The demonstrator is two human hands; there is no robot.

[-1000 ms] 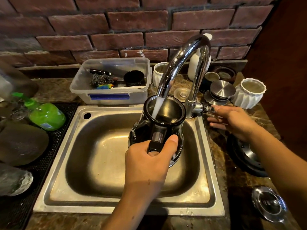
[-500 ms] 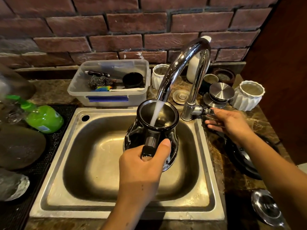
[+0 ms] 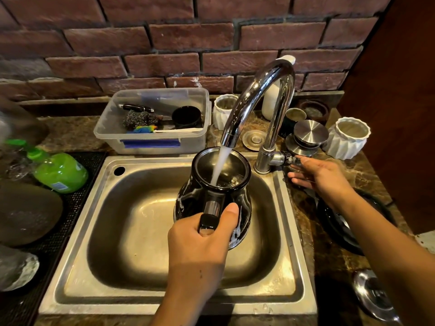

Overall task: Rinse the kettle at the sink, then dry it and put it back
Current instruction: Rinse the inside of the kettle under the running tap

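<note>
A black kettle (image 3: 188, 203) with its lid off hangs over the steel sink (image 3: 164, 300), its mouth under the chrome tap (image 3: 256, 95). Water runs from the spout into the kettle. My left hand (image 3: 200, 245) grips the kettle's black handle, thumb on top. My right hand (image 3: 322, 175) rests at the tap's side lever (image 3: 286, 158), fingertips touching it, fingers apart. Soap suds cling to the kettle's outer wall.
A clear plastic tub (image 3: 150, 137) with a scourer and a black cup stands behind the sink. A green soap bottle (image 3: 58, 172) lies at left on a black mat. White ribbed pots (image 3: 348, 137), a steel lid (image 3: 310, 132) and a black kettle base (image 3: 339, 222) crowd the right counter.
The kettle has shifted slightly left and lower under the running stream, and more water has gathered inside. My right hand stays at the tap lever.
</note>
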